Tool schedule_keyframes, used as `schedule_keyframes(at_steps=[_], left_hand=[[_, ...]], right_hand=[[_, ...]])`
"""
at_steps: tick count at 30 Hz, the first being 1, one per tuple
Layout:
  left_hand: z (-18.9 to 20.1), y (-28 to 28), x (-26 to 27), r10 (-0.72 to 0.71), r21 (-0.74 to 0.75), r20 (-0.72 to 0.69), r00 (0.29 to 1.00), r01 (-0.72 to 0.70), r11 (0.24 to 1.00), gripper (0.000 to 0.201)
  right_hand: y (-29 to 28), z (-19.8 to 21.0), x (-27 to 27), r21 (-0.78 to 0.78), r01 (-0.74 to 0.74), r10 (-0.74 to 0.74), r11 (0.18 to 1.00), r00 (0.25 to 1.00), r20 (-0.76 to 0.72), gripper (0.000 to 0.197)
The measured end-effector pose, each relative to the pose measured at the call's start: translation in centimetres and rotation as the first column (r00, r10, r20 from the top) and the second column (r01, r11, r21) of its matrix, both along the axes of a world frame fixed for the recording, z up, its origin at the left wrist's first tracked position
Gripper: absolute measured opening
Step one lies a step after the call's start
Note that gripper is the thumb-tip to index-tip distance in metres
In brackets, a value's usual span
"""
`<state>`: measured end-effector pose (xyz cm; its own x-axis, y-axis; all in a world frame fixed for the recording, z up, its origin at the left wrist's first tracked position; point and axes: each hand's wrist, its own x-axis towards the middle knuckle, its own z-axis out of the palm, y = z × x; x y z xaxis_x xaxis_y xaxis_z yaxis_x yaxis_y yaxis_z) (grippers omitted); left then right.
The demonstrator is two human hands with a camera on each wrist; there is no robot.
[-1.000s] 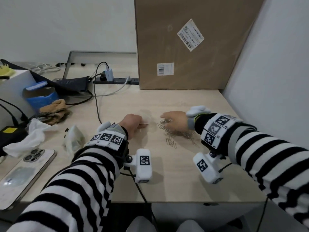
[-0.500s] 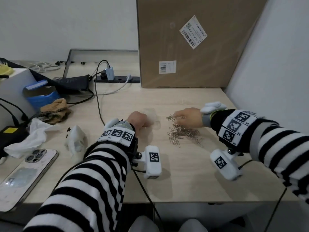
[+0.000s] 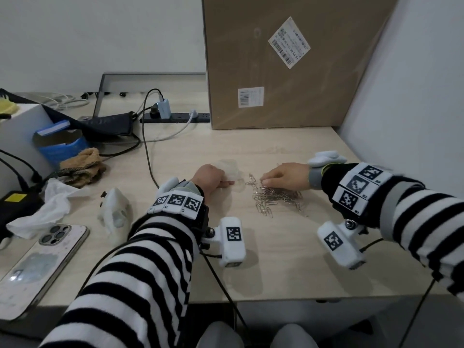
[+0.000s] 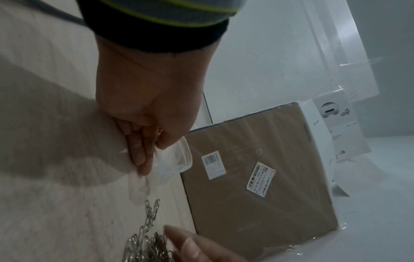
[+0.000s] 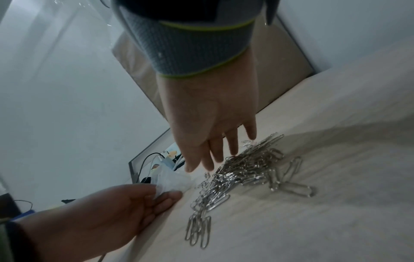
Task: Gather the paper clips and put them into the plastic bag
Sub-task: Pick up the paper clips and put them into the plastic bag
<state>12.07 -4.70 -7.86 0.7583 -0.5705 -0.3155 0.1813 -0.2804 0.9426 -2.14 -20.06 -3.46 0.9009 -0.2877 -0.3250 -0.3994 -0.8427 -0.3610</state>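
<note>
Silver paper clips [image 3: 275,197] lie heaped on the pale wooden desk [image 3: 276,259] between the 2 hands; the left hand [image 3: 211,175] pinches the clear plastic bag [image 3: 232,169] between thumb and curled fingers, just left of the heap; the right hand [image 3: 286,177] rests straight, loose fingers [image 5: 233,145] on the pile's far edge, gripping nothing; behind stands a brown cardboard box [image 3: 288,61].

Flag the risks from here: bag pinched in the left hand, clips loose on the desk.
1. The plastic bag looks limp and crumpled in the left hand; I see no open mouth, so clips could miss it.
2. The paper clips lie tangled and spread; the right hand may sweep some away, with strays left behind.
</note>
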Motion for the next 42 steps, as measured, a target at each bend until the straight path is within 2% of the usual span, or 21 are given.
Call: schedule_keyframes(at_steps=[2,5,7,10,15,19,22,25,29,34,38,42], left_hand=[[-0.2,0.1,-0.3,-0.003,-0.016,0.026,1.000,0.003,1.000,0.021],[-0.5,0.2,-0.7,-0.008,-0.037,0.067,0.998,0.010,0.999,0.014],[-0.7,0.1,-1.0,-0.001,-0.019,0.105,0.994,0.003,1.000,0.010],[-0.6,0.0,-1.2,0.010,0.017,0.146,0.989,-0.013,1.000,0.014],[0.8,0.3,-2.7,0.060,-0.038,0.142,0.988,-0.055,0.998,0.023],[1.3,0.4,-3.7,0.110,-0.047,0.208,0.972,-0.102,0.994,0.021],[2.1,0.6,-4.6,0.138,-0.099,0.229,0.964,-0.118,0.988,0.021],[2.9,0.7,-5.4,0.122,-0.110,0.243,0.962,-0.097,0.989,0.022],[3.6,0.9,-6.5,0.118,-0.117,0.264,0.957,-0.090,0.989,0.023],[4.2,1.4,-7.6,0.113,-0.120,0.260,0.959,-0.084,0.989,0.024],[4.2,1.2,-8.0,0.099,-0.115,0.250,0.963,-0.072,0.991,0.024],[4.4,1.2,-8.5,0.084,-0.118,0.232,0.969,-0.058,0.991,0.024]], right_hand=[[-0.1,0.0,-0.6,-0.041,0.072,-0.069,0.997,0.995,0.074,0.051],[0.0,-0.4,-1.0,-0.087,0.058,-0.060,0.995,0.998,-0.026,0.069],[0.4,-0.9,-1.2,-0.129,0.030,-0.039,0.991,0.996,-0.075,0.074],[0.7,-1.6,-1.0,-0.161,0.037,-0.047,0.986,0.997,-0.060,0.061],[1.0,-1.6,-1.2,-0.201,0.045,-0.051,0.979,0.998,-0.026,0.028],[1.1,-1.8,-1.7,-0.184,0.152,-0.134,0.971,0.985,0.109,0.030],[1.1,-1.2,-2.6,-0.110,0.253,-0.228,0.961,0.953,0.201,0.032],[0.8,-0.9,-3.2,-0.013,0.323,-0.311,0.946,0.921,0.234,0.027],[0.7,-0.9,-4.1,0.142,0.418,-0.442,0.897,0.835,0.329,0.020],[0.9,-0.8,-4.9,0.352,0.451,-0.563,0.820,0.743,0.361,0.015],[0.8,-0.7,-5.1,0.511,0.469,-0.672,0.720,0.654,0.347,0.017],[0.6,-0.5,-5.6,0.571,0.461,-0.712,0.680,0.600,0.364,0.019]])
